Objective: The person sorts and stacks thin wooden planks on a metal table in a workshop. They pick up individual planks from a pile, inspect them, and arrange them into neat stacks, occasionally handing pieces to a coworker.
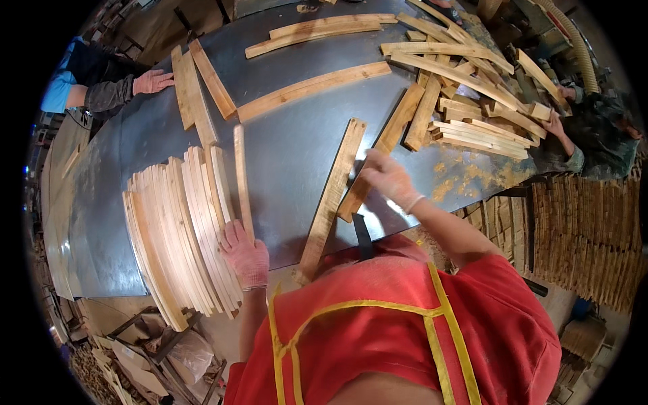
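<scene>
My left hand [244, 255], in a pink work glove, is at the near end of a narrow wooden slat [241, 169], closed on it. Its fingers touch the right side of a stack of pale wooden slats [179, 233] lying side by side over the table's near edge. My right hand [391, 181], gloved and slightly blurred, is over a wooden board [398, 125] lying slantwise; its fingers are bent, and their contact is hard to make out. To its left another wooden board [334, 192] runs toward me, its near end past the table edge.
The metal table [297, 155] bears a jumbled pile of boards [466, 88] at the far right. Several long boards [314, 88] lie across its far part. One co-worker's gloved hand [154, 82] touches boards at left; another person's hand [555, 125] is by the pile. Stacked wood [584, 236] stands right.
</scene>
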The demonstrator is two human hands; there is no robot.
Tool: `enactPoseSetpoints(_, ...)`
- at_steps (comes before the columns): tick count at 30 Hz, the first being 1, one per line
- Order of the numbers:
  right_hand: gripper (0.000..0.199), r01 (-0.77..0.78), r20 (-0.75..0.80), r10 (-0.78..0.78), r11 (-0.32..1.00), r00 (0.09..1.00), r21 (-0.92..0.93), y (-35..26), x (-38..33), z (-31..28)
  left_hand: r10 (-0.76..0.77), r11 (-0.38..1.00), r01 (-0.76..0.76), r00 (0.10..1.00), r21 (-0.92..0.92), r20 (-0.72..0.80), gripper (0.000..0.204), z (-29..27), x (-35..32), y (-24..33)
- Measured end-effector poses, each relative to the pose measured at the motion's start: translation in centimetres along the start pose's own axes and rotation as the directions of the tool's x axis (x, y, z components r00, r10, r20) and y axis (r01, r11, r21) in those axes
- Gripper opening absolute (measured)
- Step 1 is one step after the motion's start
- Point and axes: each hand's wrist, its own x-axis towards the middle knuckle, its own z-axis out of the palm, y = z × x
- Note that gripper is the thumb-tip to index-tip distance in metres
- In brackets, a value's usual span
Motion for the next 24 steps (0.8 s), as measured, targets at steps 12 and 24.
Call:
enactPoseSetpoints(12,0.082,-0.237,-0.424,0.236,0.97,0.875,0.05,12.2,7.2,-4.8,0.308,0.949,-0.282,0.751,-0.138,0.585,0.089,-3.2,-4.8,12.2)
enactPoseSetpoints(24,0.017,-0.275,0.275,0.149,-0.025,0.95,0.961,3.6,-2.5,-1.3,0.269,0.155,0.49,0.815,-0.858,0.514,0.056,-6.3,-5.6,4.9)
